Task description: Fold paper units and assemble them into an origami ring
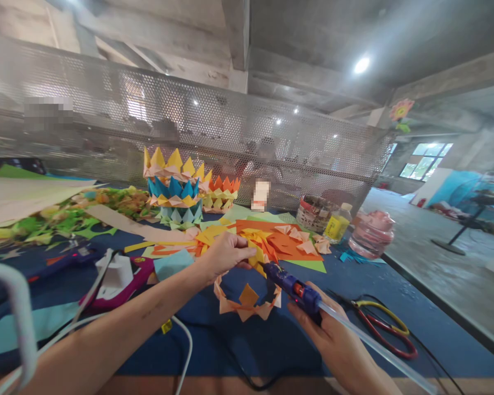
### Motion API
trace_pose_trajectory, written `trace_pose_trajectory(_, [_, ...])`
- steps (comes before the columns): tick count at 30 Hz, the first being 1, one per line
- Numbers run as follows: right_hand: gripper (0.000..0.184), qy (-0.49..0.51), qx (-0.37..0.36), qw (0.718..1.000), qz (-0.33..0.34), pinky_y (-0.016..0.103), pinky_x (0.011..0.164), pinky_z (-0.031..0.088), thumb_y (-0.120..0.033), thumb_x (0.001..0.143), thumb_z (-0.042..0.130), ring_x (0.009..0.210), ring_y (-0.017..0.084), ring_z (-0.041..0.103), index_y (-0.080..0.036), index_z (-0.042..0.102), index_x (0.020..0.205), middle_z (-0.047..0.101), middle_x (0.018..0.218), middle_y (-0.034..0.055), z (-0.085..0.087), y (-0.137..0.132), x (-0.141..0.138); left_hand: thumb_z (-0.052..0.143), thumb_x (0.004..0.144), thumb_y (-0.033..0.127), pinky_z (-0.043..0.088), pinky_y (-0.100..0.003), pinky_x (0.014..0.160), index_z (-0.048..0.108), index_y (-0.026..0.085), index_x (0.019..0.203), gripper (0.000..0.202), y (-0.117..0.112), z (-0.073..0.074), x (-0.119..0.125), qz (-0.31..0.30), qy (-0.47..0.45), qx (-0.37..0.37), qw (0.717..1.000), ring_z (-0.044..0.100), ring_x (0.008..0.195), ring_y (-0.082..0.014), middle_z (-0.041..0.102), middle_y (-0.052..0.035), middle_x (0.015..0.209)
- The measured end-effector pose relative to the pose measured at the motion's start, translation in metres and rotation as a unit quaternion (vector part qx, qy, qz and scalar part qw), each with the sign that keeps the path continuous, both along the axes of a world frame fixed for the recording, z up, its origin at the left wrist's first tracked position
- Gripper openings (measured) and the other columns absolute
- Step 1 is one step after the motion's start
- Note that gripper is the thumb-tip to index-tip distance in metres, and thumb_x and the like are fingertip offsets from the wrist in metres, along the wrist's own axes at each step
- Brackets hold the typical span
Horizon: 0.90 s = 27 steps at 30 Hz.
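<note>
Between the fingers of my left hand [228,253] is a folded yellow paper piece [258,260]. My right hand [327,326] grips a blue hot glue gun [292,285], its nozzle at or close to the yellow piece. A clear glue stick [368,334] sticks out of the gun's back end. Below both hands, a ring of folded peach paper points [242,311] lies on the blue table, with one orange-yellow piece [248,295] at its front. Loose yellow folded pieces [214,236] lie just beyond my left hand.
Finished paper crowns [175,192] stand at the back. On the right are scissors [389,329], a yellow bottle [337,224], a pink jug [371,235] and a round container [313,213]. A magenta power strip [138,280] with cables sits left. Orange sheets [288,247] lie mid-table.
</note>
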State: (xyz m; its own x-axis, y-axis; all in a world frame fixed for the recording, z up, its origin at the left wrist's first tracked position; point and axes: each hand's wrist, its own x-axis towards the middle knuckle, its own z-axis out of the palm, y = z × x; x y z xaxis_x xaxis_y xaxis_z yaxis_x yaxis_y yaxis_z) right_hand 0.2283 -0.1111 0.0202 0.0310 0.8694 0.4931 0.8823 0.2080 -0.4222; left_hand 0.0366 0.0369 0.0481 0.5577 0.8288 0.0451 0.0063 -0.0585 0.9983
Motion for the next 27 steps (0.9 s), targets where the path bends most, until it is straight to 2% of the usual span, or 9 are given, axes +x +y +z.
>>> trace_pose_trajectory(7, [0.032,-0.002,0.004,1.000,-0.015,0.036,0.086,0.053,-0.044,0.084,0.051,0.099,0.026,0.064,-0.020,0.068,0.098,0.069,0.106,0.0088,0.003,-0.003,-0.001,0.072,0.063,0.027,0.055,-0.023,0.062,0.067,0.014,0.058,0.014,-0.004,0.005,-0.001,0.003,0.003,-0.004,1.000,0.063,0.065,-0.0146,0.068,-0.0009,0.063])
trace_pose_trajectory(15, [0.031,-0.003,0.022,0.999,-0.025,0.037,0.086,0.053,-0.045,0.081,0.058,0.098,0.027,0.064,-0.022,0.069,0.098,0.070,0.106,0.0075,-0.004,-0.007,0.006,0.073,0.063,0.027,0.055,-0.024,0.066,0.067,0.012,0.061,0.016,-0.007,0.012,-0.004,0.014,0.007,-0.012,1.000,0.065,0.067,-0.0153,0.070,-0.0039,0.068])
trace_pose_trajectory(27, [0.034,-0.031,0.036,0.999,-0.015,0.037,0.084,0.055,-0.046,0.085,0.052,0.098,0.026,0.065,-0.022,0.067,0.103,0.070,0.106,0.0073,-0.008,-0.011,0.008,0.078,0.060,0.033,0.055,-0.026,0.065,0.068,0.011,0.066,0.024,-0.008,0.015,-0.004,0.025,0.004,-0.008,1.000,0.067,0.069,-0.0183,0.071,-0.0052,0.066])
